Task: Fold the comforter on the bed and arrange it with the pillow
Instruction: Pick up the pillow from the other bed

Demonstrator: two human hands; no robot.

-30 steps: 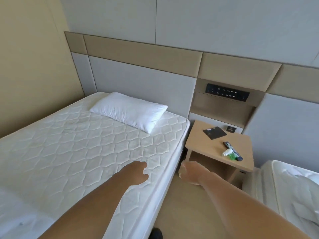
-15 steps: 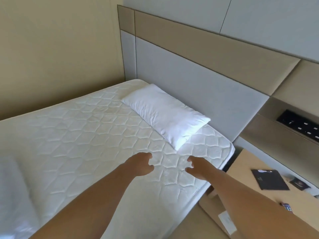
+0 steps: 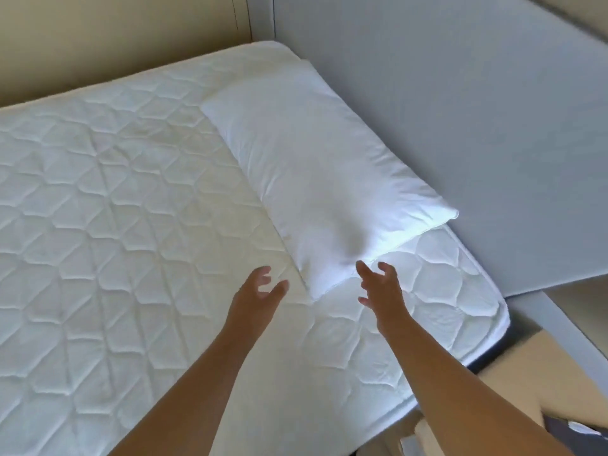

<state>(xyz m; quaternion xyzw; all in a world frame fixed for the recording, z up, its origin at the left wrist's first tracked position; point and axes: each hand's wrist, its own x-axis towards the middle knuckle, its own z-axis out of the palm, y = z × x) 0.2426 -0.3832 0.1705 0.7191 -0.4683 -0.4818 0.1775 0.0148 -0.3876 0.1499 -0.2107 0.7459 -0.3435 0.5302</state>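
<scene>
Bedroom, likely hotel-style. Single bed with bare white quilted mattress (image 3: 131, 225) set into a corner. One white pillow (image 3: 312, 166) at the head end, lying against a padded grey headboard panel (image 3: 477, 110). Plain beige wall (image 3: 115, 37) along the far side. Edge of a light wood nightstand (image 3: 513, 373) beside the bed.

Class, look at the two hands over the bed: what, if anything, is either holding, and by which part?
Nothing is held. The left hand and right hand reach, fingers spread, toward the near end of the pillow.
</scene>
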